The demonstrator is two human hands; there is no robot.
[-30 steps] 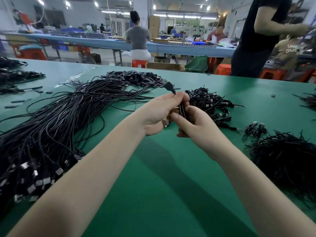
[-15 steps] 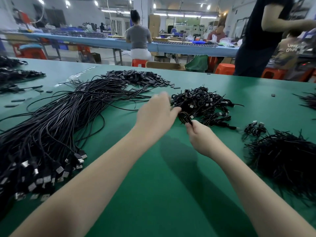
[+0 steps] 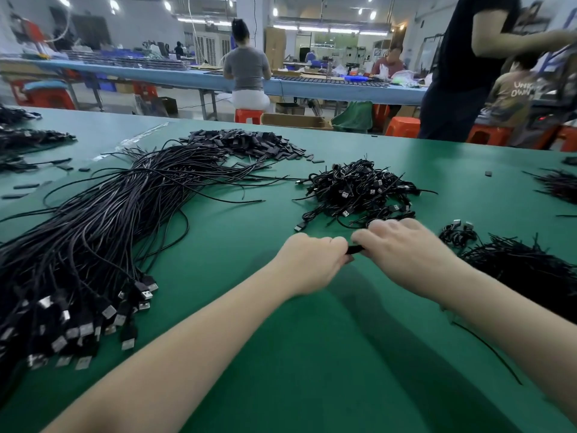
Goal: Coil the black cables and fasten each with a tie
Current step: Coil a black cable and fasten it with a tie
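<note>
My left hand [image 3: 307, 260] and my right hand [image 3: 402, 248] meet knuckles-up over the green table [image 3: 312, 354]. Both grip a small black coiled cable [image 3: 354, 250], of which only a short stretch shows between them. Just beyond my hands lies a pile of coiled, tied cables [image 3: 359, 189]. A big bundle of uncoiled black USB cables [image 3: 93, 239] spreads across the left side. To my right sits a heap of thin black ties [image 3: 518, 267], with one coiled cable [image 3: 457, 234] beside it.
A heap of small black flat pieces [image 3: 249, 145] lies at the far middle. More cable piles sit at the far left [image 3: 28, 139] and far right [image 3: 559, 185]. A person in black [image 3: 462, 73] stands past the table's far right edge.
Both hands have dropped from chest height toward the table and turned knuckles-up. They moved near the tied pile, then pulled back toward me, still holding the small coil.
</note>
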